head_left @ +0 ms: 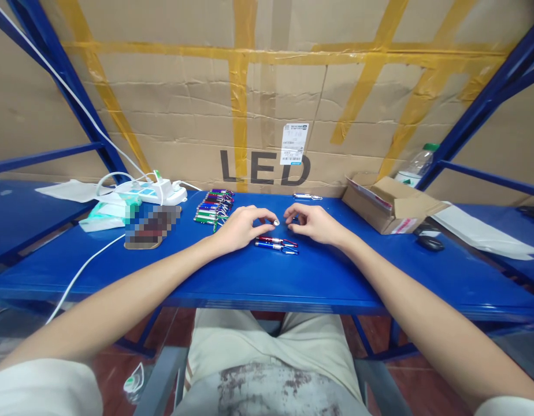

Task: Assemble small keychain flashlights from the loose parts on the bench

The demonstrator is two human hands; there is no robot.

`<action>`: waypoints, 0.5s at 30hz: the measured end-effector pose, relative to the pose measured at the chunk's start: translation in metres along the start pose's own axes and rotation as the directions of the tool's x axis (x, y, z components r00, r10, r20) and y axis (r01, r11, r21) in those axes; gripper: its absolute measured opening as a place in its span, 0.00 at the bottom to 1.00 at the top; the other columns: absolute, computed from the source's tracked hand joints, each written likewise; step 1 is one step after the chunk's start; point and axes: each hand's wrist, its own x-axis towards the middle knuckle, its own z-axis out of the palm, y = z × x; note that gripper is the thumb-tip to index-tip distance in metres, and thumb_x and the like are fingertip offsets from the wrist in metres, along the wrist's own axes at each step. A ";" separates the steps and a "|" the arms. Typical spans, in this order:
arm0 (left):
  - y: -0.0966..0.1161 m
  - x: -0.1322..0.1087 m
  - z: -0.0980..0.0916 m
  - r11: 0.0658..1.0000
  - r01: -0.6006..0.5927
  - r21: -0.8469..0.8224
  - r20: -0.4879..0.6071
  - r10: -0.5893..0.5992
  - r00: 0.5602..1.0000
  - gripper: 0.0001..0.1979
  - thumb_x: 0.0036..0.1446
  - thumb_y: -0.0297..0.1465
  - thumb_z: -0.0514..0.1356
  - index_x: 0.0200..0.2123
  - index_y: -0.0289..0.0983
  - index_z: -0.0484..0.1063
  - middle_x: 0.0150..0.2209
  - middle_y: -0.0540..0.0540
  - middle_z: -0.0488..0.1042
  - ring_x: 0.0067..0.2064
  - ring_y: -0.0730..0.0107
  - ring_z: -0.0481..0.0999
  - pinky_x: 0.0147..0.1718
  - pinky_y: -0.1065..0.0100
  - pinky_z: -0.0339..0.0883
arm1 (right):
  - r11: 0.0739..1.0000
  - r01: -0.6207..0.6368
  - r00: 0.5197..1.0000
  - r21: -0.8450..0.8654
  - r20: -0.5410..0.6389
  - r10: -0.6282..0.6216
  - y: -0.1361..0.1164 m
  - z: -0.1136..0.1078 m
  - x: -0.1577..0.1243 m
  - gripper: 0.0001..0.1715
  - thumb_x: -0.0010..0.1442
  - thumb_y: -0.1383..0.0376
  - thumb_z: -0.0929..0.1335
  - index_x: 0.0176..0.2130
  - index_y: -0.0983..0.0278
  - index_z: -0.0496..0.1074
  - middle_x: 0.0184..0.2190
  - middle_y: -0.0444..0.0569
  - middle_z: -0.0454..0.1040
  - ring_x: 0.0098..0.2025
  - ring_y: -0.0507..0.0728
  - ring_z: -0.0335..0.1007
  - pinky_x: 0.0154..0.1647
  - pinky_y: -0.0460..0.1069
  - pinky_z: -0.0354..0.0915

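Observation:
Between the thumb and index fingertip of my left hand (243, 227) is a small round silver piece (276, 222), which looks like a button cell. Facing it a short way off is my right hand (314, 223), its fingers curled but thumb and index apart; I see nothing gripped there. Just below the hands, a red keychain flashlight (267, 238) and a blue keychain flashlight (269, 246) lie side by side, their clips pointing right. A row of several keychain flashlights (208, 209) in mixed colours lies left of my left hand.
Behind the blue table (249, 283) stands a large taped carton (184, 115). Another flashlight (307, 197) lies at the back. Right are an open cardboard box (390, 202), a black mouse (430, 242) and a bottle (418, 164); left, a power strip (158, 190) with white cables.

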 end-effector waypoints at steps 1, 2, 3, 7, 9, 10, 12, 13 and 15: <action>0.000 0.000 -0.001 1.000 -0.011 0.016 -0.007 0.011 1.000 0.10 0.69 0.38 0.66 0.48 0.43 0.85 0.46 0.47 0.86 0.46 0.58 0.81 0.53 0.60 0.69 | 1.000 0.005 1.000 -0.027 0.023 -0.005 -0.001 0.000 0.000 0.14 0.60 0.63 0.72 0.47 0.60 0.78 0.41 0.47 0.86 0.32 0.55 0.72 0.38 0.51 0.66; 0.000 0.000 -0.001 0.999 -0.023 0.030 -0.014 0.023 1.000 0.10 0.69 0.38 0.66 0.49 0.44 0.85 0.47 0.47 0.86 0.47 0.58 0.81 0.53 0.59 0.69 | 0.999 0.009 0.999 -0.052 0.044 -0.006 -0.002 -0.001 -0.001 0.14 0.60 0.64 0.72 0.47 0.60 0.79 0.40 0.47 0.86 0.32 0.55 0.73 0.38 0.51 0.66; 0.000 -0.001 -0.001 0.998 -0.035 0.043 -0.022 0.036 0.999 0.10 0.70 0.38 0.65 0.50 0.44 0.85 0.48 0.47 0.86 0.48 0.58 0.81 0.54 0.59 0.68 | 0.997 0.010 0.998 -0.073 0.060 -0.006 -0.003 -0.003 -0.001 0.14 0.60 0.64 0.72 0.47 0.60 0.79 0.40 0.46 0.86 0.32 0.55 0.74 0.38 0.51 0.66; -0.001 -0.002 -0.001 0.992 -0.082 0.091 -0.054 0.087 0.995 0.11 0.71 0.38 0.65 0.52 0.44 0.84 0.50 0.47 0.86 0.50 0.58 0.80 0.56 0.59 0.66 | 0.992 0.010 0.996 -0.130 0.088 0.001 -0.003 -0.006 -0.003 0.12 0.62 0.64 0.72 0.47 0.60 0.80 0.38 0.47 0.86 0.34 0.56 0.76 0.39 0.50 0.67; -0.002 -0.003 -0.001 0.990 -0.094 0.105 -0.057 0.100 0.993 0.11 0.72 0.38 0.65 0.53 0.44 0.84 0.50 0.47 0.86 0.51 0.58 0.80 0.57 0.59 0.66 | 0.989 0.010 0.996 -0.147 0.093 0.004 -0.003 -0.007 -0.003 0.11 0.62 0.64 0.72 0.46 0.60 0.80 0.38 0.47 0.86 0.34 0.57 0.76 0.39 0.50 0.67; -0.003 -0.003 -0.001 0.989 -0.100 0.110 -0.057 0.107 0.993 0.11 0.72 0.38 0.65 0.53 0.44 0.84 0.50 0.47 0.86 0.51 0.58 0.80 0.56 0.59 0.66 | 0.988 0.008 0.995 -0.151 0.097 0.007 -0.004 -0.007 -0.002 0.11 0.63 0.64 0.72 0.46 0.61 0.80 0.38 0.47 0.86 0.35 0.57 0.76 0.39 0.50 0.67; -0.004 -0.003 -0.001 0.986 -0.117 0.118 -0.061 0.125 0.990 0.11 0.72 0.38 0.65 0.53 0.44 0.83 0.51 0.47 0.86 0.50 0.59 0.80 0.56 0.59 0.67 | 0.989 0.000 0.994 -0.150 0.109 0.017 -0.005 -0.007 -0.002 0.11 0.63 0.64 0.72 0.46 0.61 0.80 0.39 0.48 0.86 0.35 0.57 0.77 0.40 0.51 0.67; -0.004 -0.003 -0.001 0.985 -0.123 0.125 -0.063 0.132 0.989 0.11 0.72 0.37 0.65 0.53 0.43 0.83 0.50 0.47 0.86 0.50 0.59 0.80 0.55 0.59 0.67 | 0.990 -0.005 0.993 -0.144 0.115 0.022 -0.006 -0.007 -0.002 0.11 0.63 0.64 0.71 0.46 0.61 0.80 0.39 0.48 0.86 0.35 0.57 0.77 0.40 0.51 0.67; -0.005 -0.003 -0.001 0.983 -0.125 0.136 -0.066 0.135 0.989 0.10 0.72 0.36 0.65 0.53 0.43 0.83 0.49 0.47 0.86 0.50 0.59 0.80 0.55 0.59 0.68 | 0.991 -0.013 0.992 -0.132 0.123 0.029 -0.006 -0.007 -0.002 0.11 0.63 0.64 0.71 0.46 0.61 0.80 0.38 0.48 0.86 0.36 0.57 0.78 0.42 0.51 0.68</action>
